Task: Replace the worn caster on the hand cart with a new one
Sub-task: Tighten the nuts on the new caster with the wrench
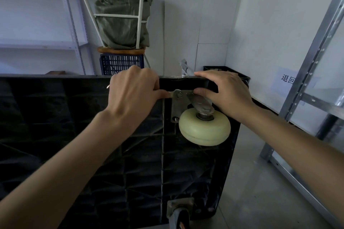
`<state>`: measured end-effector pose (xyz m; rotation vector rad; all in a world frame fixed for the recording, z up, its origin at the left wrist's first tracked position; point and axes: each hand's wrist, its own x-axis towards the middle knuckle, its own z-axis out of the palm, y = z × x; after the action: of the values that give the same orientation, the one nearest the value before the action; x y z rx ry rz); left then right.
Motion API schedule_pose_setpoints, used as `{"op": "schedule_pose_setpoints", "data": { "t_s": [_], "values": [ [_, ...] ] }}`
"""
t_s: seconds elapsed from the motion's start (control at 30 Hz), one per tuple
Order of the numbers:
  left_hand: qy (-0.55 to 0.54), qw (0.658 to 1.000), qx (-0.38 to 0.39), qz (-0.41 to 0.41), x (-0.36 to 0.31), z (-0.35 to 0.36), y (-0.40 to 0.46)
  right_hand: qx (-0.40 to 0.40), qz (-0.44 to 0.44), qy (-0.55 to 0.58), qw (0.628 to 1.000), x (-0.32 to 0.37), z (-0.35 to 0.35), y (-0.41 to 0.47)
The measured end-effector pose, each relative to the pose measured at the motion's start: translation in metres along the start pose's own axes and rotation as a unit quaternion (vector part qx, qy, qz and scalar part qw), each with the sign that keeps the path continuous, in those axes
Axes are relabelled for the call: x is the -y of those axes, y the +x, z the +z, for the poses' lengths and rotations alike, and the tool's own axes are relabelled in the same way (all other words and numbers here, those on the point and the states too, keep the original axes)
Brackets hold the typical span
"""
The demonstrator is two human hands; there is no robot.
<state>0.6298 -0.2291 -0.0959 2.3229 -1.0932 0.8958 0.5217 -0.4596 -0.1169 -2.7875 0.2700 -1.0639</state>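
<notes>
ribbed black cart (74,135) | round cream caster (204,128) | flat steel plate (176,106)

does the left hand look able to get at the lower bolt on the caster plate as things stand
Probably yes. The lower bolt sits exposed just left of the cream wheel, nothing covering it, and the left hand is just above, holding a wrench on the upper bolt.

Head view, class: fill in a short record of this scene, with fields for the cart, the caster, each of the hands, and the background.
cart: black ribbed plastic cart deck, tipped on its side, underside facing the camera
caster: pale cream wheel on a grey metal mounting plate, at the top corner
left hand: grips a flat metal wrench on a plate bolt
right hand: rests on the deck edge, thumb by the plate
background: dark blue slotted crate
</notes>
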Motion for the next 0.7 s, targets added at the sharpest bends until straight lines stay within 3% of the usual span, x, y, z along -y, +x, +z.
{"op": "schedule_pose_setpoints", "data": {
  "t_s": [0.2,0.53,0.7],
  "values": [
    [0.038,0.996,0.048,0.06,-0.002,-0.014,0.018,-0.005,-0.004,-0.001,1.0,-0.001,0.001,0.001],
    [0.052,0.988,-0.029,0.145,0.013,-0.001,-0.005,-0.002,0.007,-0.011,1.0,0.0,0.0,0.001],
    [0.028,0.99,-0.013,0.141,0.015,-0.002,0.0,0.002,0.004,-0.014,1.0,-0.001,0.001,0.002]
  ]
}}
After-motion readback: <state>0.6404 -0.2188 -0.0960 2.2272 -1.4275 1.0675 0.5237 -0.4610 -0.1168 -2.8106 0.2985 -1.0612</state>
